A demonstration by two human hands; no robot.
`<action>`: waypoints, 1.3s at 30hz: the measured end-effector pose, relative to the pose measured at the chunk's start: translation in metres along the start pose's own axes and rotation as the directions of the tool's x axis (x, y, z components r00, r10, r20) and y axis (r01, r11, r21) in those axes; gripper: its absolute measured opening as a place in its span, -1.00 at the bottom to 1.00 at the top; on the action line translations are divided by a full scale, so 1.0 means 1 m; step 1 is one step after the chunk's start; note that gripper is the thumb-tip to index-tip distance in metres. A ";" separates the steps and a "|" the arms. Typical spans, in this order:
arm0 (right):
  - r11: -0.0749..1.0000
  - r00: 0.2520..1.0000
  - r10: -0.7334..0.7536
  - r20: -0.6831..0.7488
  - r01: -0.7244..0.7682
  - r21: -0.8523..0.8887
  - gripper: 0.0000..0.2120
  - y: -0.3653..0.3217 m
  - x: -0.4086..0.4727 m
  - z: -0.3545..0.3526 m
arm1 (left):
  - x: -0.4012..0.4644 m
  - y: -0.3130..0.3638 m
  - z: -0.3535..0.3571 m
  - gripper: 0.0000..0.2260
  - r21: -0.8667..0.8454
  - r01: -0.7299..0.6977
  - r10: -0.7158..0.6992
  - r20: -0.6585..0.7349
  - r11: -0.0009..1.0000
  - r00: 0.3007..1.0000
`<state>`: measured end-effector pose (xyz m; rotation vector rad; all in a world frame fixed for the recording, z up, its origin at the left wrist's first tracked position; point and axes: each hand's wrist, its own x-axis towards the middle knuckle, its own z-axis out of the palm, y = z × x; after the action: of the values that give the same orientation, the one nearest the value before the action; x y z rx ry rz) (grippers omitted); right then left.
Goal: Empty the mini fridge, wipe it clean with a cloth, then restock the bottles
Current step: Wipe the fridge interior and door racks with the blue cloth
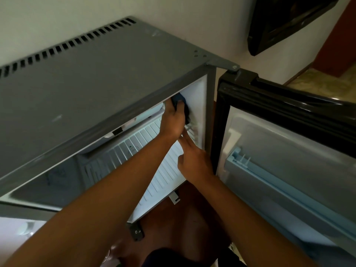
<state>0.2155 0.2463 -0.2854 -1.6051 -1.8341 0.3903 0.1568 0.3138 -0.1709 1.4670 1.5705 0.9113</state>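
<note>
1. Mini fridge (92,89): door (289,151) swung open to the right; no bottles seen inside.
2. Left hand (173,120): grips the dark cloth (179,100) against the upper right inner wall, nearer the work.
3. Right hand (194,158): fingers straight, resting on the shelf (138,141), just below the cloth.

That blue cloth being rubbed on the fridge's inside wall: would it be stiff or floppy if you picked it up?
Probably floppy: the blue cloth bunches under the left hand instead of lying flat. Likely light, since one hand presses it high on the fridge wall. It seems unlikely to roll or break.
</note>
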 end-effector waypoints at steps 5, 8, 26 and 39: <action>1.000 1.000 0.012 -0.013 -0.012 0.028 -0.30 -0.004 -0.001 -0.005 | -0.003 -0.006 0.008 -0.49 -0.053 0.078 -0.077 0.008 0.996 0.997; 0.998 0.998 0.051 0.044 -0.052 0.021 -0.36 -0.005 -0.002 -0.009 | -0.009 -0.002 0.011 -0.48 -0.096 0.092 -0.091 0.015 0.991 0.996; 0.999 1.000 0.004 0.026 -0.006 0.045 -0.35 -0.005 0.002 -0.010 | -0.010 0.011 0.000 -0.58 -0.153 0.002 -0.009 -0.045 0.988 0.999; 0.996 0.994 -0.002 0.106 0.012 -0.089 -0.21 0.000 0.000 -0.003 | -0.003 0.028 -0.003 -0.67 -0.281 0.070 -0.091 -0.061 0.957 0.994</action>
<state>0.2175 0.2459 -0.2831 -1.6658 -1.9612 0.4019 0.1663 0.3134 -0.1441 1.1748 1.4735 1.1005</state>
